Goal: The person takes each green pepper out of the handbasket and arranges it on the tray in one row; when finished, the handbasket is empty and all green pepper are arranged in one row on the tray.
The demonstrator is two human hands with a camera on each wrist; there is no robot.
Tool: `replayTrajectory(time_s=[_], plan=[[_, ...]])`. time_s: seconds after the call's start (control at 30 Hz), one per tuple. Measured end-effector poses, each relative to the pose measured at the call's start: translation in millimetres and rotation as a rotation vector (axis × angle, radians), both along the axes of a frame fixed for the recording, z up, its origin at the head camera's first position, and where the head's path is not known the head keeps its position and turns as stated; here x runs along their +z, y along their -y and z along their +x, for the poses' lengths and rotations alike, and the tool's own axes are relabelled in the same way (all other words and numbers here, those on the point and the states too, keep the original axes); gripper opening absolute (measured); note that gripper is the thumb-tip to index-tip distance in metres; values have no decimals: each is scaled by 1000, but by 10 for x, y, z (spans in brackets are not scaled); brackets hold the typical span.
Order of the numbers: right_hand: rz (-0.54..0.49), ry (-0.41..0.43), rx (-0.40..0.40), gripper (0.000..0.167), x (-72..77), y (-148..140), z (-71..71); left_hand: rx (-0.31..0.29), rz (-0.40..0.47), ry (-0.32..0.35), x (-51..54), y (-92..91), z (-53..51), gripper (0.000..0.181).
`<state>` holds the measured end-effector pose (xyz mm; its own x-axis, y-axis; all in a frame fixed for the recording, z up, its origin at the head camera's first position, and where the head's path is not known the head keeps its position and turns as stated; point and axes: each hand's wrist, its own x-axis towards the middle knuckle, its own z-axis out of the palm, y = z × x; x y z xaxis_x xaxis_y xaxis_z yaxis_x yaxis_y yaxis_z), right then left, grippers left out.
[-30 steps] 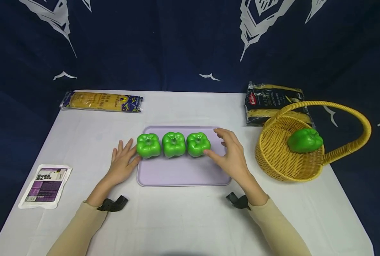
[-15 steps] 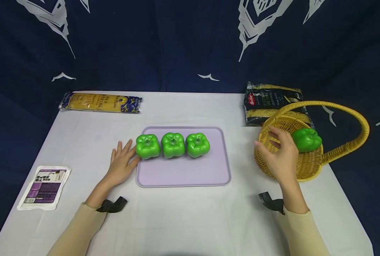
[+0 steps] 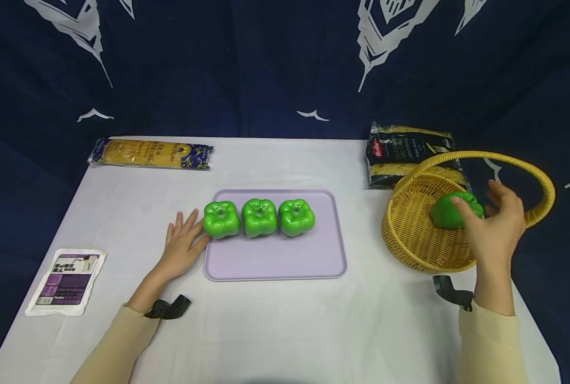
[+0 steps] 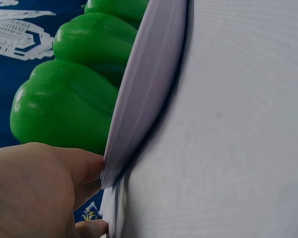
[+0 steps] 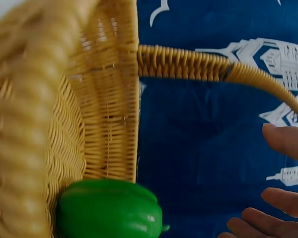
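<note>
Three green bell peppers stand in a row on a lilac tray: the left one (image 3: 222, 219), the middle one (image 3: 259, 217) and the right one (image 3: 296, 217). My left hand (image 3: 181, 249) lies spread on the table at the left rim of the tray (image 3: 275, 262), its thumb touching the rim in the left wrist view. A fourth green pepper (image 5: 109, 210) lies on its side in a yellow wicker basket (image 3: 406, 246). Above the basket's right side is my right hand (image 3: 497, 229), fingers apart and loosely bent. In the right wrist view a gap separates them from the pepper.
The basket's tall arched handle (image 3: 496, 155) rises close around the right hand. Behind the basket lies a black pasta pack (image 3: 404, 149). A yellow-and-blue noodle pack (image 3: 150, 153) is at the back left, a white-and-purple packet (image 3: 66, 281) at the front left.
My right hand has moved right, from the right-hand pepper on the tray, across the basket to beside the pepper in it. The left hand has stayed in place.
</note>
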<state>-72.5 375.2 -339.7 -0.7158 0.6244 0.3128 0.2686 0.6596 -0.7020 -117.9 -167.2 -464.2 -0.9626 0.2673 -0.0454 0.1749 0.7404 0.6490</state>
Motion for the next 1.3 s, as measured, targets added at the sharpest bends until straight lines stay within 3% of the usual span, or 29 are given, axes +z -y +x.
replayTrajectory(time_s=[0.33, 1.3], plan=[[-73, 100, -2, 72, -45, -164, -57, 0, 7, -4, 1, -3, 3, 53], [-173, 252, -8, 83, -271, -367, -159, -2, 17, -10, -7, -4, 4, 53]])
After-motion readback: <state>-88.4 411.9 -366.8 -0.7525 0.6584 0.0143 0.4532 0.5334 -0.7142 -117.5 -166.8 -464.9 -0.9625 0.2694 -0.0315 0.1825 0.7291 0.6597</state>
